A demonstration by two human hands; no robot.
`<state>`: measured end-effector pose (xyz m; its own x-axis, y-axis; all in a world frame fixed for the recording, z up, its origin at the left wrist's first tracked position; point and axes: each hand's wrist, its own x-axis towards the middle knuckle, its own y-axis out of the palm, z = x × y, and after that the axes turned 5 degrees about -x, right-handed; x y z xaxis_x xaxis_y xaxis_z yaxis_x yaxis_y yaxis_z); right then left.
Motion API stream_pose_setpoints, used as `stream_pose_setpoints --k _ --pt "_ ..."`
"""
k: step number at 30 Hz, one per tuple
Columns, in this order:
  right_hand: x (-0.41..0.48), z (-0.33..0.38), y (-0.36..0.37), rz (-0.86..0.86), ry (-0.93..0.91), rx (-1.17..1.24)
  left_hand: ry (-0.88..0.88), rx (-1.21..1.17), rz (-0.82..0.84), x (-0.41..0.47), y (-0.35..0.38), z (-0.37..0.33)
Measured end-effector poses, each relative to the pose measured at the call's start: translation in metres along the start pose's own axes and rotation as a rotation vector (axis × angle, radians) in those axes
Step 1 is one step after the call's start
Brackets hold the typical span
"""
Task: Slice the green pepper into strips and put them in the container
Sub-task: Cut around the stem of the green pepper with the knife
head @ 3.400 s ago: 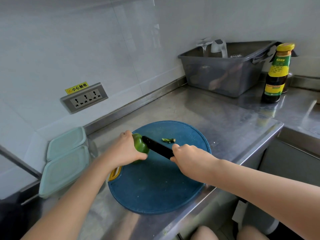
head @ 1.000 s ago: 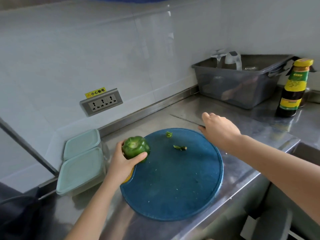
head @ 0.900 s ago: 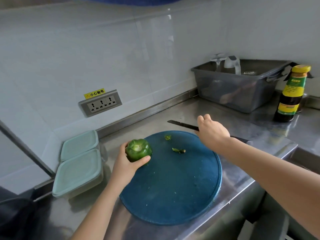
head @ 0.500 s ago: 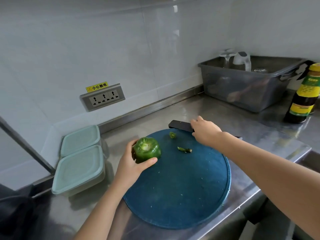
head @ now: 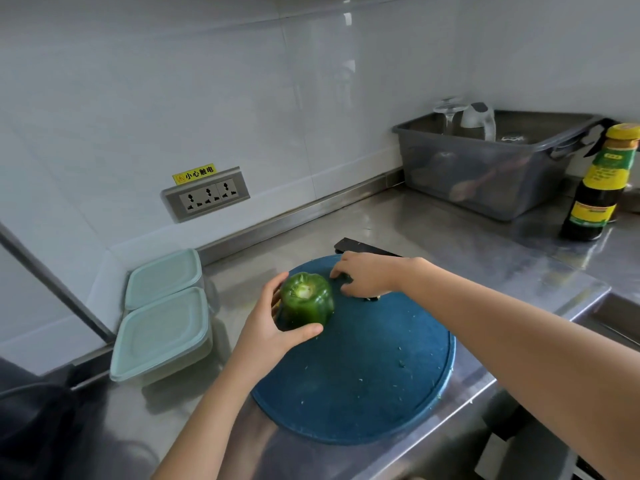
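A whole green pepper (head: 306, 303) with its stem cut off stands at the left edge of the round blue cutting board (head: 363, 382). My left hand (head: 270, 330) grips it from the left, thumb in front. My right hand (head: 367, 277) is over the far part of the board, fingers bent down onto it where a small green scrap lay; the scrap is hidden. Another scrap (head: 372, 298) peeks out under that wrist. The black knife (head: 349, 244) lies on the counter just behind the board, released. Two mint-lidded containers (head: 162, 336) sit shut to the left.
A grey plastic tub (head: 485, 181) with glassware stands at the back right, beside a dark sauce bottle (head: 595, 188). A wall socket (head: 206, 195) is behind the board. The steel counter drops into a sink (head: 616, 317) at the right.
My right hand laid the knife on the counter behind the board, let go, and moved left onto the board by the scraps. My left hand turned the pepper stem-side up.
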<state>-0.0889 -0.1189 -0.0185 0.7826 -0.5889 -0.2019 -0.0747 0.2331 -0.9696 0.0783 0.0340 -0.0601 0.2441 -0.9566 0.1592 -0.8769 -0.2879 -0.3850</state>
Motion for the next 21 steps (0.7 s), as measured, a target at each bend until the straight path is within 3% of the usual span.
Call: stream_pose_setpoints --k 3,5,9,11,13,16,21 --pt "-0.024 0.0 -0.003 0.016 0.0 -0.099 0.023 0.089 -0.025 -0.004 0.002 -0.005" --pt "-0.039 0.002 0.003 -0.018 -0.004 -0.161 0.091 0.218 -0.125 -0.008 0.009 -0.014" --pt "-0.063 0.006 0.021 -0.148 0.016 -0.195 0.437 0.442 -0.422 -0.019 0.027 -0.033" --pt "-0.073 0.008 0.027 -0.193 0.054 -0.185 0.547 0.445 -0.481 -0.028 0.037 -0.044" --pt "-0.084 0.008 0.03 -0.241 0.099 -0.137 0.578 0.388 -0.373 -0.039 0.048 -0.055" --pt "-0.113 -0.005 0.029 -0.312 0.144 0.037 0.439 0.334 -0.002 -0.058 0.07 -0.064" --pt "-0.198 -0.036 0.024 -0.485 0.236 0.357 0.365 0.54 0.426 -0.073 0.121 -0.081"
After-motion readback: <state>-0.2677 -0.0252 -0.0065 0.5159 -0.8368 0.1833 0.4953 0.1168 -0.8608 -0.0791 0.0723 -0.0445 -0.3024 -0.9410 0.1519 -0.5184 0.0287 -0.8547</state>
